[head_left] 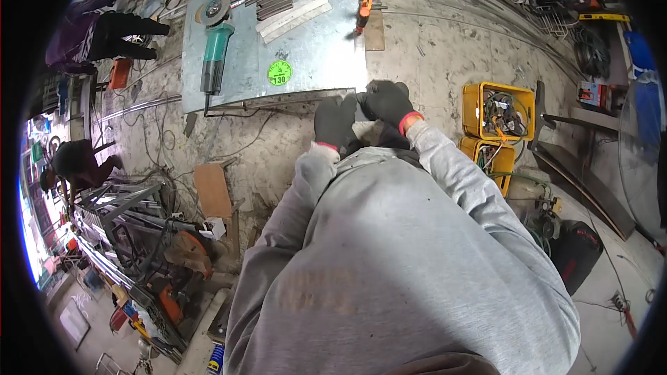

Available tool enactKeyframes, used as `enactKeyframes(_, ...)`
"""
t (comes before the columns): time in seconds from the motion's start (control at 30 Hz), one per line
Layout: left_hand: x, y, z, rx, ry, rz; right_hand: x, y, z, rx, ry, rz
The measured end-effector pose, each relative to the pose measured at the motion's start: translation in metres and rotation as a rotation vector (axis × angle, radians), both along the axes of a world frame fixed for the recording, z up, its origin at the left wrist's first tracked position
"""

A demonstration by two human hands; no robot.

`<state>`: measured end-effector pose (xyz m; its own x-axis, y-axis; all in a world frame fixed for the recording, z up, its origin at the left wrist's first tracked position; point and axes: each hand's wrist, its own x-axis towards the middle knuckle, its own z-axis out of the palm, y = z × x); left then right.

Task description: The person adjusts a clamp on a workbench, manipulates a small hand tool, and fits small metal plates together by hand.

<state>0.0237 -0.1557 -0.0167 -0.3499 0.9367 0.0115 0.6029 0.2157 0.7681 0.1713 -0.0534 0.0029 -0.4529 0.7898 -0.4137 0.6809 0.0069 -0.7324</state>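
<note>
My left hand (pixel 335 122), in a dark glove, is closed just off the front edge of the metal-topped table (pixel 240 90). Right beside it, my right hand (pixel 386 103), gloved with a red cuff, is closed near the table's front right corner. A small greyish piece shows between the two hands, but I cannot make out what it is. A teal angle grinder (pixel 216 55) lies at the table's left side. Behind the round green sticker (pixel 279 73) rest pale flat metal strips (pixel 295 18). An orange and black clamp (pixel 363 15) sits at the right edge.
Yellow crates (pixel 471 112) with cables and tools stand on the floor to the right. A cable trails under the table's left front. Metal frames and a cut-off saw (pixel 189 253) crowd the lower left. Two other people are at the far left, one in purple (pixel 69 35).
</note>
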Motion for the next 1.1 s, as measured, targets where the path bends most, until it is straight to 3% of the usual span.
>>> enactKeyframes(0.03, 0.001, -0.005, 0.0, 0.003, 0.001, -0.003, 0.003, -0.006, -0.001, -0.077, 0.007, -0.024)
enactKeyframes(0.07, 0.004, -0.01, 0.011, -0.128, -0.191, 0.077, 0.008, -0.012, -0.005, -0.155, 0.011, -0.05)
enactKeyframes(0.1, 0.006, -0.011, 0.018, -0.259, -0.381, 0.158, 0.008, -0.017, -0.009, -0.057, 0.042, -0.069)
enactKeyframes(0.13, 0.006, -0.011, 0.012, -0.261, -0.381, 0.158, 0.008, -0.014, -0.014, -0.059, 0.043, -0.07)
enactKeyframes(0.2, 0.001, -0.007, 0.003, -0.021, -0.11, 0.016, -0.001, -0.004, -0.008, 0.08, -0.106, 0.055)
enactKeyframes(0.3, 0.0, 0.016, 0.017, -0.246, -0.18, 0.192, -0.007, 0.005, -0.002, 0.141, 0.01, -0.065)
enactKeyframes(0.4, 0.0, 0.014, 0.017, -0.199, -0.234, 0.181, 0.0, 0.002, -0.005, -0.015, 0.063, -0.089)
enactKeyframes(0.43, 0.001, 0.009, 0.018, -0.194, -0.231, 0.185, 0.003, -0.001, -0.007, 0.074, 0.075, -0.006)
enactKeyframes(0.53, 0.002, -0.006, 0.011, -0.245, -0.25, 0.111, 0.011, -0.013, -0.009, -0.169, 0.073, -0.064)
enactKeyframes(0.63, 0.006, -0.007, 0.0, 0.013, -0.047, 0.102, 0.006, -0.007, -0.046, -0.033, 0.058, -0.079)
enactKeyframes(0.67, 0.004, 0.001, 0.006, 0.008, -0.047, 0.103, 0.003, -0.003, -0.018, -0.05, 0.052, -0.086)
enactKeyframes(0.73, 0.001, 0.022, 0.01, -0.237, -0.182, 0.225, -0.002, 0.006, 0.008, -0.004, 0.026, -0.14)
enactKeyframes(0.8, -0.003, 0.016, 0.007, -0.118, -0.131, 0.109, -0.002, 0.008, 0.004, -0.061, 0.016, -0.115)
enactKeyframes(0.87, -0.004, 0.005, 0.009, -0.019, 0.051, -0.064, 0.008, 0.005, 0.004, -0.319, 0.097, 0.042)
enactKeyframes(0.9, -0.001, -0.002, 0.02, -0.015, 0.053, -0.072, 0.006, 0.0, -0.002, -0.077, 0.065, 0.224)
enactKeyframes(0.93, 0.001, -0.012, 0.033, -0.202, -0.145, -0.017, 0.019, -0.013, -0.004, -0.164, 0.02, 0.155)
enactKeyframes(0.97, 0.001, -0.019, 0.043, -0.395, -0.34, 0.038, 0.026, -0.02, -0.014, -0.065, 0.025, 0.238)
enactKeyframes(1.0, 0.0, -0.026, 0.042, -0.403, -0.335, 0.029, 0.036, -0.028, -0.021, 0.031, 0.029, 0.32)
enactKeyframes(1.03, -0.002, -0.032, 0.04, -0.435, -0.574, 0.085, 0.049, -0.041, -0.026, -0.078, 0.317, 0.115)
enactKeyframes(1.07, -0.005, -0.036, 0.035, -0.463, -0.813, 0.144, 0.058, -0.042, -0.016, -0.083, 0.318, 0.107)
enactKeyframes(1.1, -0.016, -0.041, 0.021, -0.373, -0.819, 0.091, 0.066, -0.039, 0.009, -0.316, 0.367, -0.093)
